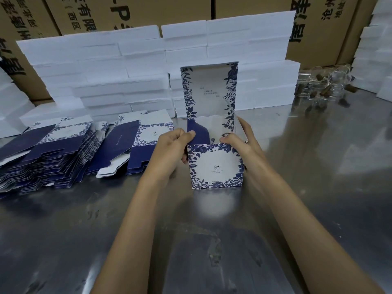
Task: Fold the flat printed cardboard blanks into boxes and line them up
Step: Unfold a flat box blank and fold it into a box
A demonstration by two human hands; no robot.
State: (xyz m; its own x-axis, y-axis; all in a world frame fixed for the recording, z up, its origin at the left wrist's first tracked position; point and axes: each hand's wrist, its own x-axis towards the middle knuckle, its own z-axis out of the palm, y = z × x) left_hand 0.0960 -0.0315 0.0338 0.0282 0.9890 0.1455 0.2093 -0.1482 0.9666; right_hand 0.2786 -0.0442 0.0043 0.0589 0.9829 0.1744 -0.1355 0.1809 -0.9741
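Surface: shiny metal point(318, 166), white foam blocks point(127, 66) stacked behind.
Box: point(216, 164) frame centre, lid upright.
Left hand: point(171, 149) fingers grasping box's left wall.
Right hand: point(239, 145) fingers grasping its right wall.
Blanks: flat stack point(63, 153), left.

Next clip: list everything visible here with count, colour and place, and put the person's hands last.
Half-folded box: one, white with blue floral print, centre of the table, lid flap standing up.
Flat blanks: two overlapping piles, count unclear, navy and white floral, left on the table.
Foam blocks: many, white, stacked in a wall behind the box, more at both edges.
Cardboard cartons: several, brown with black print, along the back.
Glass jars: a cluster, clear with brown stoppers, far right; blurred.
Table: one, shiny metal.
Left hand: grips the box's left edge.
Right hand: grips the box's right edge.
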